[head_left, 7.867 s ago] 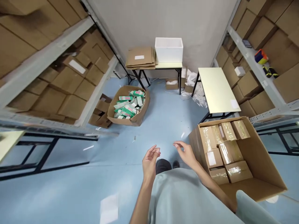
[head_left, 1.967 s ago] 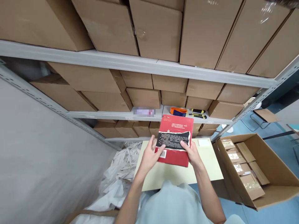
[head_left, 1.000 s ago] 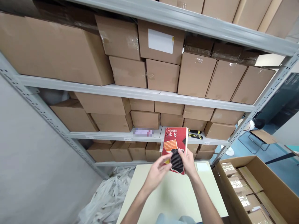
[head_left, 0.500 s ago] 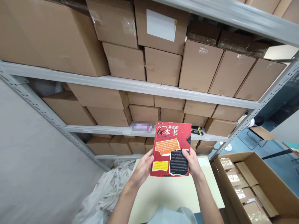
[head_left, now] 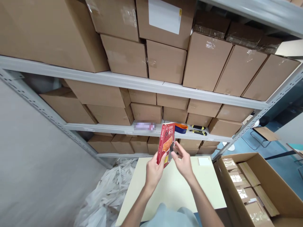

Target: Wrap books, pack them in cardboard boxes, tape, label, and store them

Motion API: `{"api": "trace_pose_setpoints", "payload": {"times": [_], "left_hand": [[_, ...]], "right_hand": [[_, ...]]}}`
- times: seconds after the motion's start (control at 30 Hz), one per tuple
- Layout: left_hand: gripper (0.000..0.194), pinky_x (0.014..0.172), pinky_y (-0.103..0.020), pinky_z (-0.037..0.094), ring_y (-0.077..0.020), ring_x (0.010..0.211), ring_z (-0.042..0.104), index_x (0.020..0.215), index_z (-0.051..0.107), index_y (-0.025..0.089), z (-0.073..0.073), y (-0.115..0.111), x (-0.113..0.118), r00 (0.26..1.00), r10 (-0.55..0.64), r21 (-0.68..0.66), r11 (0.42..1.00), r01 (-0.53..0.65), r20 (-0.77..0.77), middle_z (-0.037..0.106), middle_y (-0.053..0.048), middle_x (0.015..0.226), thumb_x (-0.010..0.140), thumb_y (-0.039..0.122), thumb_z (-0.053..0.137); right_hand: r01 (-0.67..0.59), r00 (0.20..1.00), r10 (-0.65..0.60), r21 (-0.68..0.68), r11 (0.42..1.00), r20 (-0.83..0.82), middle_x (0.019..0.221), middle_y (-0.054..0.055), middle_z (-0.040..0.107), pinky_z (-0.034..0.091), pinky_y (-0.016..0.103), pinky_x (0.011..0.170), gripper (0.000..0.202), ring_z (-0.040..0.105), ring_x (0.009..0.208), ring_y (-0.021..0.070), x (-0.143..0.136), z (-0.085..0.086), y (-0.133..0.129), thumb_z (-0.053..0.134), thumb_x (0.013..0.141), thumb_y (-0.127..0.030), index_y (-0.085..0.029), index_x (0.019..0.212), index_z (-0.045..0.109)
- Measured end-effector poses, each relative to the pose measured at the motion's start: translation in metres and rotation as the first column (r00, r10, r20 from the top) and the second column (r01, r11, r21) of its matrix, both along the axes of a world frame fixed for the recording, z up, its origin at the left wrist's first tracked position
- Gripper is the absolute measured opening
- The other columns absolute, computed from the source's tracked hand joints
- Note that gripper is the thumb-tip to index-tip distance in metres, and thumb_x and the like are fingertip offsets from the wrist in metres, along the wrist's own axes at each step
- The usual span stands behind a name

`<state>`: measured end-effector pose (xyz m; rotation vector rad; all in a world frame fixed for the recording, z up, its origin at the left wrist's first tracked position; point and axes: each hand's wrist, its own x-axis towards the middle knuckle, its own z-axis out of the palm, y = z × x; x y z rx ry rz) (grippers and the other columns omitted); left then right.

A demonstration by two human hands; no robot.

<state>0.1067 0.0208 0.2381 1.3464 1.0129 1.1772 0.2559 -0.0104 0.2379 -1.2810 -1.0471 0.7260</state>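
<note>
A red paperback book [head_left: 166, 143] with orange, yellow and black patches on its cover is held up above the table, turned so that its spine shows on the left. My left hand [head_left: 155, 167] grips its lower left part, thumb on the front cover. Beside the book's right edge is my right hand [head_left: 182, 160], its fingers bent and apart. The fingertips lie close to that edge; whether they touch it I cannot tell. Below both hands is a pale yellow tabletop [head_left: 180, 192].
Metal shelves [head_left: 132, 83] full of cardboard boxes [head_left: 165, 61] stand ahead. The middle shelf holds yellow-black utility knives [head_left: 198, 132] and a blue-orange roll [head_left: 181, 128]. A large open carton [head_left: 274, 176] with packed boxes stands right; white scrap [head_left: 106, 192] lies left. A white card [head_left: 204, 161] rests on the table.
The book has turned from facing me flat to showing its spine. My right hand has come off the cover, moving left and opening. The view has shifted slightly.
</note>
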Motion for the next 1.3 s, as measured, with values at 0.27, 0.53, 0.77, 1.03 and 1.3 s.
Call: {"api": "trace_pose_setpoints", "payload": {"times": [0.27,0.53,0.77,1.03,1.3], "left_hand": [[0.062,0.128,-0.05,0.052,-0.0342,0.147,0.067,0.158,0.067,0.024,-0.035,0.001,-0.018,0.922,-0.131,0.456,0.838,0.299,-0.364,0.07,-0.015,0.156,0.098,0.04,0.072],[0.101,0.11,-0.053,0.064,-0.0437,0.136,0.073,0.156,0.064,0.012,-0.019,0.05,-0.05,0.953,-0.26,-0.133,0.951,0.28,0.155,0.073,-0.026,0.147,0.081,0.077,0.086],[0.076,0.083,-0.044,0.072,-0.0374,0.097,0.085,0.131,0.08,0.014,0.004,0.031,-0.046,0.934,-0.277,-0.209,0.923,0.324,0.225,0.087,-0.016,0.107,0.077,0.064,0.095],[0.069,0.078,-0.032,0.068,-0.0282,0.086,0.084,0.127,0.083,0.013,-0.009,0.028,-0.018,0.996,0.013,0.012,1.0,-0.012,-0.091,0.087,-0.011,0.1,0.091,0.072,0.076],[0.041,0.101,-0.037,0.068,-0.0312,0.121,0.082,0.135,0.084,0.029,-0.042,0.001,0.007,0.913,-0.09,0.373,0.893,0.25,-0.398,0.082,-0.01,0.136,0.101,0.042,0.066]], "right_hand": [[0.192,0.981,-0.193,-0.059,0.98,-0.005,0.109,0.012,0.087,0.066,0.047,0.1,0.052,0.082,0.102,0.0327,-0.016,0.009,-0.002,0.078,0.092,-0.068,-0.02,0.11,0.082],[-0.146,0.929,0.131,-0.017,0.989,-0.347,0.118,0.013,0.086,0.064,0.051,0.106,0.057,0.082,0.108,0.0349,0.028,0.025,-0.01,0.091,0.083,-0.065,-0.019,0.114,0.083],[-0.157,0.931,0.136,-0.036,0.987,-0.339,0.119,0.012,0.086,0.064,0.053,0.108,0.057,0.082,0.113,0.0365,0.041,0.018,-0.002,0.091,0.083,-0.066,-0.02,0.115,0.083],[0.212,0.963,-0.215,-0.034,0.977,-0.163,0.164,0.022,0.062,0.052,0.057,0.127,0.096,0.06,0.153,0.0393,0.031,-0.02,0.023,0.089,0.078,-0.073,-0.017,0.153,0.066],[0.096,0.994,-0.102,-0.124,0.988,-0.045,0.107,0.009,0.087,0.068,0.043,0.095,0.059,0.081,0.101,0.0296,-0.004,-0.015,0.008,0.081,0.088,-0.071,-0.02,0.117,0.081]]}}
